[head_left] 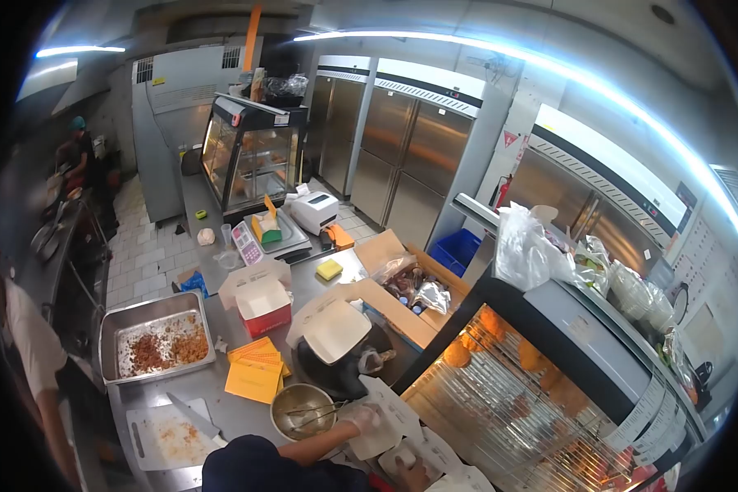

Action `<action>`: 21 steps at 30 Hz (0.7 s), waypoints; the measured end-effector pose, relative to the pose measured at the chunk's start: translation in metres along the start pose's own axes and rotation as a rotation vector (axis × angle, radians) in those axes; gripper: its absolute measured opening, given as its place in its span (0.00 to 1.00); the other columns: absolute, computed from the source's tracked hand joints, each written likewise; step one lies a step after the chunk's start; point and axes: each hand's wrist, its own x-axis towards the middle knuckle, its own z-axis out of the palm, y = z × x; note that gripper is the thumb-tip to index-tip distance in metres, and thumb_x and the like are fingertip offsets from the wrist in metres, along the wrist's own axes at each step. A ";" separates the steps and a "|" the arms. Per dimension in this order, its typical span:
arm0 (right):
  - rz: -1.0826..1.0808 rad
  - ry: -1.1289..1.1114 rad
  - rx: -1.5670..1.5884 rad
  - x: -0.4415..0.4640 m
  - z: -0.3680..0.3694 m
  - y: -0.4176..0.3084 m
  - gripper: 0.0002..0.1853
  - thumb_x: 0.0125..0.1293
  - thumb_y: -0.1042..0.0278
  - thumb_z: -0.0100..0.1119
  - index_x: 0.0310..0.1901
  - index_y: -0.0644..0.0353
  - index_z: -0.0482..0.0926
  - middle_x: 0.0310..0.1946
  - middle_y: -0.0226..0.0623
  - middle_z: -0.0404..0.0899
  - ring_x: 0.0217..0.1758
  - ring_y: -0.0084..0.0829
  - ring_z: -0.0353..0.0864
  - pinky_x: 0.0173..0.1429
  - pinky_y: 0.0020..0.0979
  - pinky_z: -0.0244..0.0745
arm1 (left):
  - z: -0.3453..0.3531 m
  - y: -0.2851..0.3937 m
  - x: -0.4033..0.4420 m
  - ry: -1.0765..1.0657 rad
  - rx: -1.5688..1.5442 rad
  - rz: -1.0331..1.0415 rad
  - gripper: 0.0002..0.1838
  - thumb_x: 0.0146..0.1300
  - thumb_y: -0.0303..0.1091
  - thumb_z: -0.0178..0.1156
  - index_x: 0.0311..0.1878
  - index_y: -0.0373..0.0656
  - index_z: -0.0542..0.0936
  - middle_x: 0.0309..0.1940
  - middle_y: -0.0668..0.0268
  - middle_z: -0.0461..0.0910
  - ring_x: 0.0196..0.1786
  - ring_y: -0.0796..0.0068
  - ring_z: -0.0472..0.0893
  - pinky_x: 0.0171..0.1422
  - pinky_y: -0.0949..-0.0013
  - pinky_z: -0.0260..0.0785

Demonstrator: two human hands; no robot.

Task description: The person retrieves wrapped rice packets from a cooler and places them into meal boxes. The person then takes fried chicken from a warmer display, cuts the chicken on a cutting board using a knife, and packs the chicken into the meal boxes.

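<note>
My left hand (366,419), in a clear plastic glove, is at the left side of an open white paper box (375,439). Its fingers are too blurred to tell how they are bent. My right hand (415,476), low in the view, has its fingers around a small white container (399,459) beside that box. Just left of my gloved hand sits a metal bowl (291,399) with a thin utensil across it. Farther left, a knife (193,416) lies on a stained white cutting board (143,455).
A steel tray (111,361) holds brown crumbly food. Yellow packets (254,377), a red-and-white box (262,316) and another open box (334,334) stand on the counter. To the right is a lit glass warmer (484,410) with fried food. A person in a light shirt (29,328) stands left.
</note>
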 end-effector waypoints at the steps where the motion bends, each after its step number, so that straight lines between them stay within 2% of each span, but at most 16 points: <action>1: -0.002 0.006 0.003 0.000 -0.001 -0.003 0.37 0.61 0.50 0.71 0.65 0.67 0.70 0.57 0.61 0.79 0.60 0.59 0.78 0.65 0.46 0.72 | 0.013 -0.006 -0.003 0.073 0.099 0.019 0.29 0.57 0.42 0.62 0.64 0.46 0.74 0.57 0.48 0.78 0.60 0.48 0.78 0.65 0.50 0.72; 3: -0.008 0.030 0.010 -0.002 -0.001 -0.006 0.37 0.61 0.51 0.71 0.64 0.67 0.71 0.56 0.61 0.79 0.59 0.58 0.79 0.64 0.46 0.73 | 0.030 -0.013 -0.011 0.297 0.393 0.058 0.30 0.63 0.47 0.56 0.67 0.43 0.73 0.66 0.50 0.73 0.67 0.52 0.74 0.68 0.50 0.69; 7: -0.004 0.111 0.026 -0.007 -0.001 -0.008 0.36 0.61 0.53 0.72 0.64 0.68 0.71 0.56 0.61 0.79 0.58 0.56 0.80 0.62 0.46 0.74 | 0.040 -0.023 -0.017 0.271 0.615 0.039 0.31 0.63 0.44 0.56 0.68 0.41 0.71 0.64 0.50 0.75 0.68 0.52 0.74 0.69 0.52 0.68; 9: 0.000 0.159 0.037 -0.010 -0.002 -0.010 0.36 0.60 0.54 0.72 0.64 0.68 0.71 0.55 0.61 0.79 0.57 0.56 0.81 0.61 0.45 0.75 | 0.048 -0.034 -0.013 0.455 0.688 0.201 0.30 0.63 0.47 0.57 0.65 0.42 0.74 0.62 0.52 0.76 0.68 0.55 0.73 0.71 0.54 0.67; 15: -0.050 0.201 0.076 -0.010 -0.006 -0.040 0.35 0.60 0.56 0.72 0.63 0.69 0.72 0.54 0.61 0.80 0.55 0.54 0.83 0.58 0.45 0.77 | 0.049 -0.045 -0.018 0.421 0.501 0.258 0.27 0.62 0.45 0.57 0.63 0.43 0.76 0.60 0.54 0.77 0.67 0.55 0.74 0.71 0.54 0.66; 21: -0.141 -0.026 0.073 0.003 0.013 -0.086 0.34 0.60 0.59 0.73 0.62 0.70 0.72 0.53 0.61 0.80 0.52 0.51 0.85 0.55 0.44 0.80 | 0.051 -0.050 -0.022 0.428 0.399 0.323 0.25 0.62 0.44 0.58 0.60 0.43 0.77 0.58 0.56 0.78 0.65 0.56 0.74 0.70 0.53 0.66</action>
